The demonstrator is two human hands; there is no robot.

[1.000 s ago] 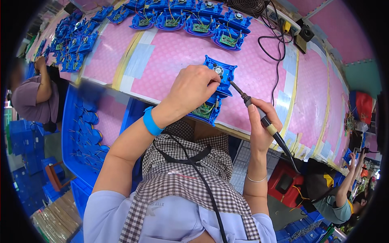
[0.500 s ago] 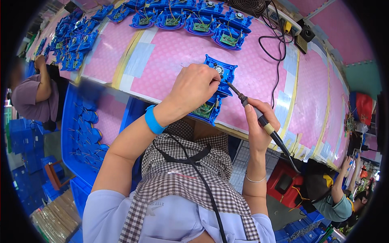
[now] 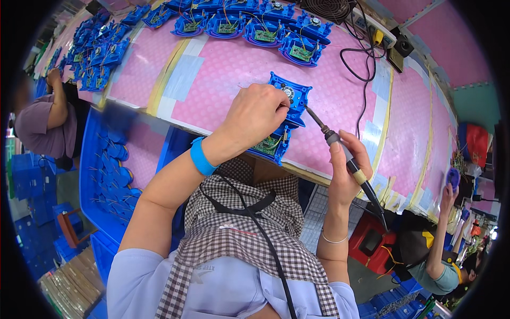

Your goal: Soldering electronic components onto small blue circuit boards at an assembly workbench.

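Note:
My right hand [image 3: 348,165] grips a soldering iron [image 3: 346,154] by its dark handle, its metal tip pointing up and left. That tip is just off the right side of a blue plastic housing [image 3: 302,95] with a round speaker [image 3: 287,94] in it. Over the housing's left side, my left hand [image 3: 258,114] is closed, thumb and forefinger pinching what looks like a thin wire; the fingers hide most of it. Joined below is another blue housing part [image 3: 281,150] holding a green circuit board [image 3: 267,144], partly covered by my left wrist.
Several blue housings with circuit boards [image 3: 302,52] line the back of the pink table [image 3: 223,74]. A power strip [image 3: 382,34] and black cable [image 3: 366,80] lie at back right. Left of me, a blue bin [image 3: 91,196] holds blue parts. Other people work at both sides.
My right hand has drawn the soldering iron right and slightly down, taking its tip off the housing. My left hand stays nearly still. At right, a person's arm has risen with a purple object.

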